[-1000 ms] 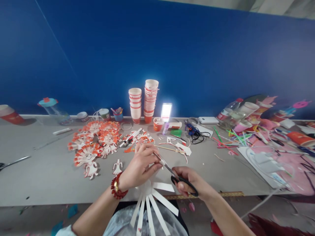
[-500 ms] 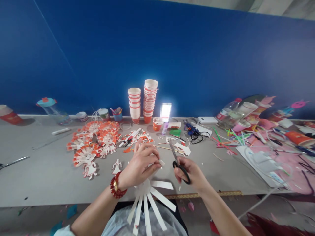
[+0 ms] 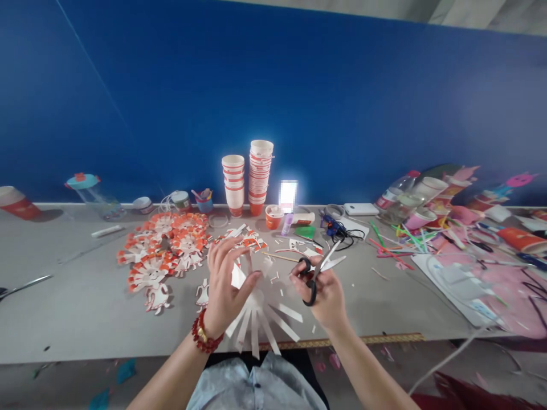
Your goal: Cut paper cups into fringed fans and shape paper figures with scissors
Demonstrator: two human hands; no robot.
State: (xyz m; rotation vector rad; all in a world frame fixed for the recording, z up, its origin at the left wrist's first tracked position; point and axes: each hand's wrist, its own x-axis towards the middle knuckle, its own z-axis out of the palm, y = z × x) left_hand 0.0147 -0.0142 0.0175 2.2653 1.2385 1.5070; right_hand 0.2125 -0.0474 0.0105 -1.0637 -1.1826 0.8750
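Note:
My left hand, with a red bead bracelet at the wrist, is open. Its thumb stands apart from the fingers, just above a white paper cup cut into long strips. The strips fan out towards me over the table's front edge, slightly blurred; part of the cup is hidden behind this hand. Black-handled scissors are in my right hand, their blades spread and pointing away to the right. Small white paper scraps lie between the hands.
Orange-and-white cut-paper figures are heaped at left. Two stacks of paper cups stand by the blue wall. Dark cables lie behind my right hand. Bottles, coloured sticks and pink sheets crowd the right side.
My left hand has drawn back to the left and its fingers have spread. The strip-cut cup has shifted and turned. The scissors, closed before, now have their blades apart and point further right.

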